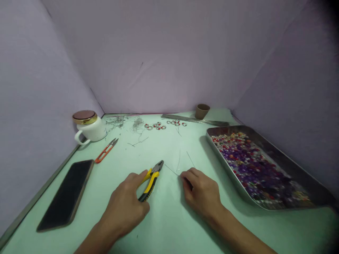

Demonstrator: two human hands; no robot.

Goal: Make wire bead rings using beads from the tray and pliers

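Note:
My left hand [127,203] is closed around the yellow and black handles of a pair of pliers [153,181], whose metal jaws point up and to the right. To its right, my right hand [201,190] pinches a thin wire [171,170] between thumb and fingers. The wire's free end reaches left toward the plier jaws but stays apart from them. Other thin wire pieces [190,159] lie just beyond my right fingers. Further back are several small rings of red and clear beads [159,126].
A metal tray [227,165] of mixed beads stands at right. At left are a phone [66,195], orange thread snips [106,151] and a lidded white mug [92,130]. Tangled wire [138,123], a bundle of straight wires [185,118] and a brown cup [202,111] are at the back.

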